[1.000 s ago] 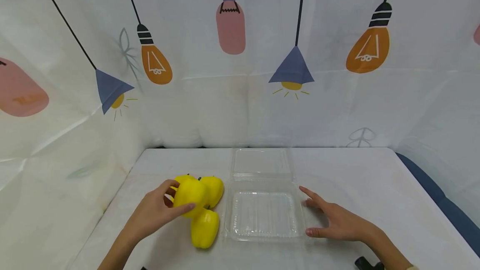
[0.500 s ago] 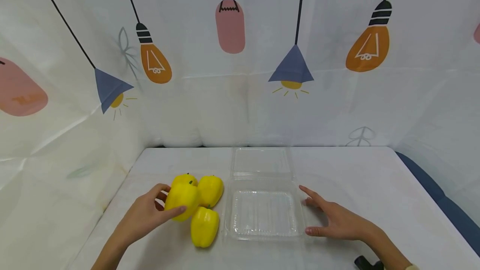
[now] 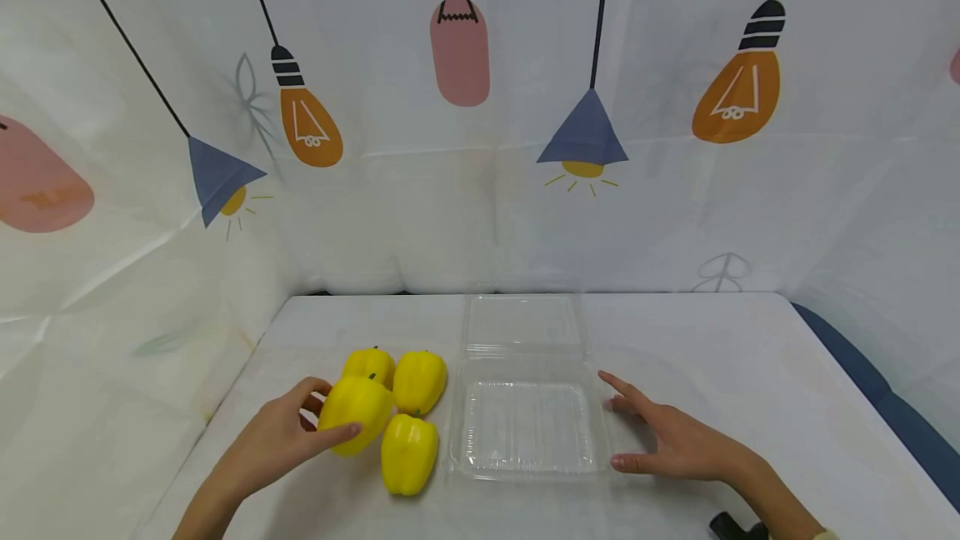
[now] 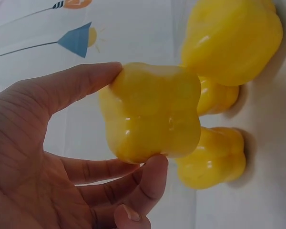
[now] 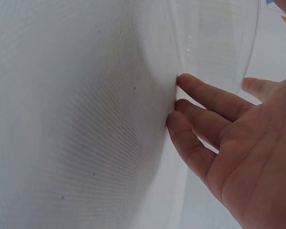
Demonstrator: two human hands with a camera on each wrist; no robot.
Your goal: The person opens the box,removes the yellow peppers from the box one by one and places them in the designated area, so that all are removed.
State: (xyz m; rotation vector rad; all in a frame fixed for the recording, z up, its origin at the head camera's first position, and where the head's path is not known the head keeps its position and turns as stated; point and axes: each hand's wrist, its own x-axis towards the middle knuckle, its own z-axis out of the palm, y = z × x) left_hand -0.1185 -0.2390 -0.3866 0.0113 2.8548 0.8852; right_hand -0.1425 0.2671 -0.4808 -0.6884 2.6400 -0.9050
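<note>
My left hand [image 3: 281,440] holds a yellow bell pepper [image 3: 358,408] between thumb and curled fingers, above the table. In the left wrist view the lobed underside of this held pepper [image 4: 152,112] faces the camera. Three more yellow bell peppers lie close by: one behind [image 3: 369,363], one at back right [image 3: 421,382] and one in front [image 3: 409,454]. To their right a clear plastic clamshell box [image 3: 525,473] lies with its lid [image 3: 522,323] folded back. My right hand [image 3: 671,444] rests beside the box's right side, fingers spread, fingertips [image 5: 183,80] at the table surface near the rim.
The white table [image 3: 675,340] ends at a white fabric wall [image 3: 420,215] printed with lamps. A black object [image 3: 735,526] shows by the right forearm. Dark blue material [image 3: 862,373] lies past the table's right edge.
My left hand has carried the held pepper left and toward me, away from the other peppers, uncovering more of the one behind. The right hand and the box stay put.
</note>
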